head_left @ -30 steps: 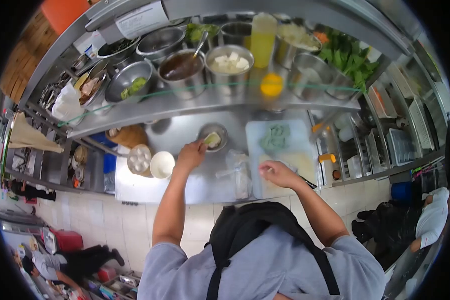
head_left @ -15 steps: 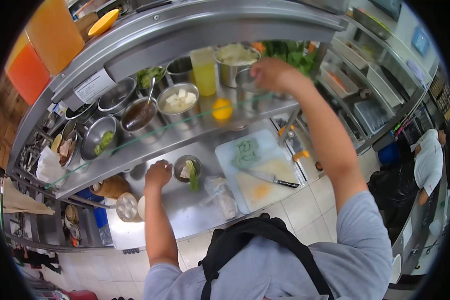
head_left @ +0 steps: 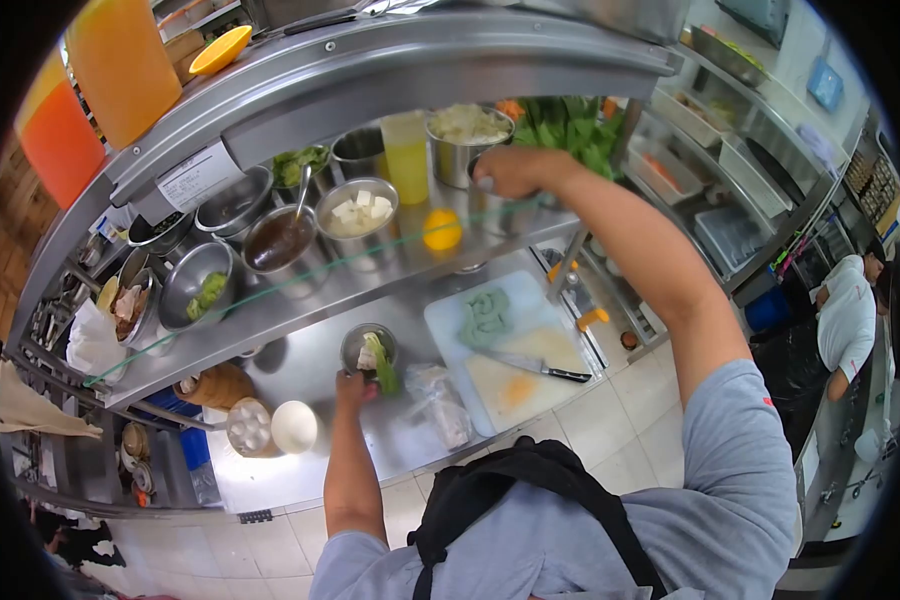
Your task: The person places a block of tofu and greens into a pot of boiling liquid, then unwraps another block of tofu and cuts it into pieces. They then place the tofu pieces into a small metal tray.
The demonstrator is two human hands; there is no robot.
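Note:
A small metal bowl (head_left: 347, 347) with pale pieces and green leafy stalks (head_left: 385, 368) sits on the steel counter. My left hand (head_left: 352, 388) is at its near rim, fingers closed at the edge. On the shelf above, behind the glass edge, my right hand (head_left: 515, 172) reaches over a metal container (head_left: 498, 215). Its fingers bend down at the container's mouth, and their tips are hidden. Nearby stand a pot of pale shredded food (head_left: 470, 125), leafy greens (head_left: 570, 130) and a bottle of yellow liquid (head_left: 406, 155).
A cutting board (head_left: 460, 380) with greenish pieces and a knife (head_left: 545, 368) lies right of a plastic bag (head_left: 438, 405). A white cup (head_left: 295, 428) stands left. Pots of white cubes (head_left: 360, 213) and brown sauce (head_left: 275, 240) line the shelf. Another person (head_left: 845, 320) is at far right.
My left hand has moved from the bowl's left side to its near rim, uncovering the white cup. My right hand has lowered and shifted left at the metal container. The view has shifted slightly.

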